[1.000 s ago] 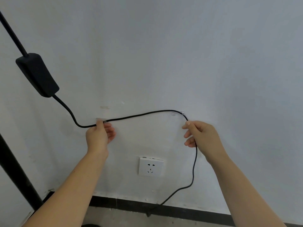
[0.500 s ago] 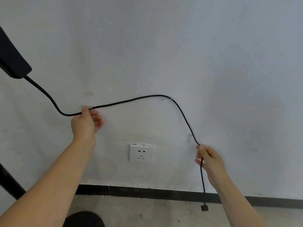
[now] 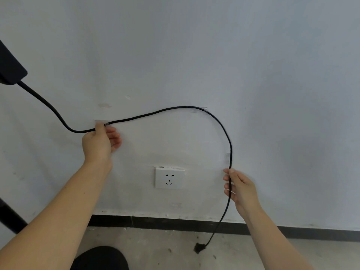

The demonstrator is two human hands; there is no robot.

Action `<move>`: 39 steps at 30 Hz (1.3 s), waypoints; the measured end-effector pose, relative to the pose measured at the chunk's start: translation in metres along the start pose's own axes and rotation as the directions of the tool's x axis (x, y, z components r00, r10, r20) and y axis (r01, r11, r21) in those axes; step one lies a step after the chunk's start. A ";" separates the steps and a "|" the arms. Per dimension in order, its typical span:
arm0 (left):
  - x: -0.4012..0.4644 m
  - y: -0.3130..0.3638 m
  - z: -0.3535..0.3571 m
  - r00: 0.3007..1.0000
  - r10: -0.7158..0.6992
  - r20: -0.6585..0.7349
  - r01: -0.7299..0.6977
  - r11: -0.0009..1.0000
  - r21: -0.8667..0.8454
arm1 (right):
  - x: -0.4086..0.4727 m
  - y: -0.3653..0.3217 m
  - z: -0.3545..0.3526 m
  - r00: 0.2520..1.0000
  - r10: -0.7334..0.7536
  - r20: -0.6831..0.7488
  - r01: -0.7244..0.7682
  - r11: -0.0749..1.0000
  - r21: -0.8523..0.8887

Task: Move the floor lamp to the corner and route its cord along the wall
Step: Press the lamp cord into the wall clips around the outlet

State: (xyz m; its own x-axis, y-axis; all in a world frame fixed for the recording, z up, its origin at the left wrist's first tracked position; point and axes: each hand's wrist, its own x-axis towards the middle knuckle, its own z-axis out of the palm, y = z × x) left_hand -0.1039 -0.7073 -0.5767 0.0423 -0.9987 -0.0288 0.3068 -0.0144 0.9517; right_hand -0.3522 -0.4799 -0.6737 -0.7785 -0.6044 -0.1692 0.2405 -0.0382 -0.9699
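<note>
A black cord [image 3: 155, 113] runs from a black inline box [image 3: 10, 70] at the far left, dips, then arcs across the white wall. My left hand [image 3: 100, 142] pinches the cord against a clear clip [image 3: 100, 122] on the wall. The cord passes a second clear clip [image 3: 205, 109] at the top of the arc and bends down past a third clip [image 3: 227, 157]. My right hand [image 3: 240, 189] holds the hanging part just below that clip. The plug end [image 3: 199, 248] lies on the floor. A black lamp pole [image 3: 10, 217] shows at the lower left edge.
A white wall socket [image 3: 169, 178] sits between my hands, low on the wall. A black skirting strip [image 3: 165, 223] runs along the wall's foot above the grey concrete floor [image 3: 175, 250]. A dark rounded shape [image 3: 99, 259] is at the bottom edge.
My right hand slid down the cord from the top clip to below the third clip, and the cord now hangs in a rounder arc. The view shifted right. My left hand stayed on its clip.
</note>
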 end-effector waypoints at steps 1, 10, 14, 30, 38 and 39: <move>0.000 0.000 0.000 1.000 0.001 0.000 -0.001 1.000 -0.001 | 0.001 0.001 -0.002 0.999 -0.035 0.003 0.036 0.999 -0.017; 0.000 0.000 0.001 1.000 0.013 0.007 -0.014 1.000 0.011 | 0.010 -0.004 -0.010 0.951 -0.306 -0.038 0.274 0.894 -0.355; 0.000 -0.001 0.002 1.000 0.013 0.002 -0.013 1.000 0.014 | 0.009 -0.010 -0.008 0.927 -0.373 -0.052 0.323 0.859 -0.397; -0.003 0.005 0.000 1.000 -0.012 0.006 0.012 1.000 -0.002 | -0.008 0.014 0.026 0.984 0.135 0.112 -0.133 0.991 -0.033; -0.007 0.006 0.000 1.000 -0.007 0.021 0.007 1.000 0.003 | -0.004 0.022 0.034 0.982 0.147 0.122 -0.137 0.986 -0.091; -0.007 0.006 0.000 1.000 -0.012 0.022 0.012 1.000 0.001 | -0.005 0.026 0.037 0.975 0.174 0.135 -0.152 0.976 -0.157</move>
State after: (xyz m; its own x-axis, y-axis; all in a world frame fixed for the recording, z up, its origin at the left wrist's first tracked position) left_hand -0.1025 -0.7002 -0.5704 0.0173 -0.9993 -0.0335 0.3060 -0.0266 0.9517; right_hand -0.3209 -0.5071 -0.6916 -0.6391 -0.7039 -0.3099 0.2619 0.1797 -0.9482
